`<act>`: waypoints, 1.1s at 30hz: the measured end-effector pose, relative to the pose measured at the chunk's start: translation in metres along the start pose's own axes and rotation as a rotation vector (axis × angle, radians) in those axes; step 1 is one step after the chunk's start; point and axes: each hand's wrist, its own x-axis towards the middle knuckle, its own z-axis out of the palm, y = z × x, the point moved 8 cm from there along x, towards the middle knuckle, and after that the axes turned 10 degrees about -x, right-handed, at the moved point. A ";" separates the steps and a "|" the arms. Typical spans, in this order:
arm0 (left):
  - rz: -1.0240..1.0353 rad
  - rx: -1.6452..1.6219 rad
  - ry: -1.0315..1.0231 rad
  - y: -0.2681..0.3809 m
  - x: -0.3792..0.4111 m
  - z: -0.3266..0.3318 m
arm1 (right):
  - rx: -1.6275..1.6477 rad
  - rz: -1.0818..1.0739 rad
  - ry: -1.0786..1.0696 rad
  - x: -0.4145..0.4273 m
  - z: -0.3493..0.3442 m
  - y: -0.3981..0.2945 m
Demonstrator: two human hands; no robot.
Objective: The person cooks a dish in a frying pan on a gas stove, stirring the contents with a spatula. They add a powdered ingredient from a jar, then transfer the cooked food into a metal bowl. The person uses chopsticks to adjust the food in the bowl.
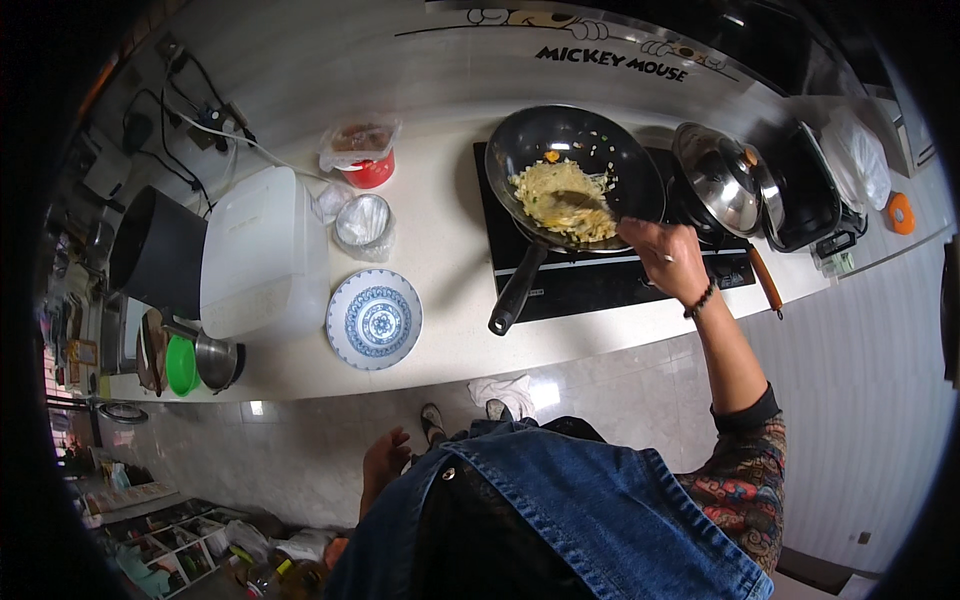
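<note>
My right hand, with a dark bead bracelet at the wrist, grips a cooking utensil over the right rim of a black wok. The utensil's dark head lies on pale shredded food; its handle is mostly hidden by the hand and blurred. Small white and green bits stick to the wok's inner wall, beside an orange piece. The wok rests on a black cooktop, its handle pointing toward me. Down by my side hangs my left hand, fingers loosely apart, holding nothing visible.
A blue-and-white patterned plate lies left of the cooktop. Behind it stand a plastic-lined cup and a red container. A lidded pot occupies the right burner, its wooden handle jutting past the counter's front edge. A cloth lies on the floor.
</note>
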 end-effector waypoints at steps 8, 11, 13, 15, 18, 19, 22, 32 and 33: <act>-0.023 0.058 0.003 0.008 -0.014 0.011 | -0.047 -0.208 -0.087 -0.002 0.018 -0.026; -0.016 0.064 0.040 -0.003 0.000 -0.008 | -0.095 -0.240 -0.138 -0.004 0.008 -0.013; -0.040 -0.033 -0.002 -0.007 0.005 -0.001 | -0.279 -0.131 -0.172 0.002 0.033 0.011; -0.047 -0.003 -0.023 -0.005 0.005 0.009 | -0.133 -0.251 0.048 0.014 0.040 -0.002; -0.036 -0.012 -0.043 -0.005 0.004 0.008 | 0.003 -0.171 0.000 0.007 0.024 -0.014; -0.037 -0.026 -0.047 -0.008 0.003 0.005 | 0.038 -0.133 0.033 0.005 0.005 -0.021; 0.025 0.085 0.045 -0.002 -0.003 -0.006 | 0.090 -0.132 0.057 -0.009 -0.026 -0.038; 0.010 -0.162 -0.040 -0.013 -0.007 0.000 | 0.067 -0.109 -0.020 -0.001 0.020 -0.006; 0.021 -0.175 -0.009 -0.018 -0.007 -0.010 | 0.087 -0.179 -0.057 -0.004 0.008 -0.017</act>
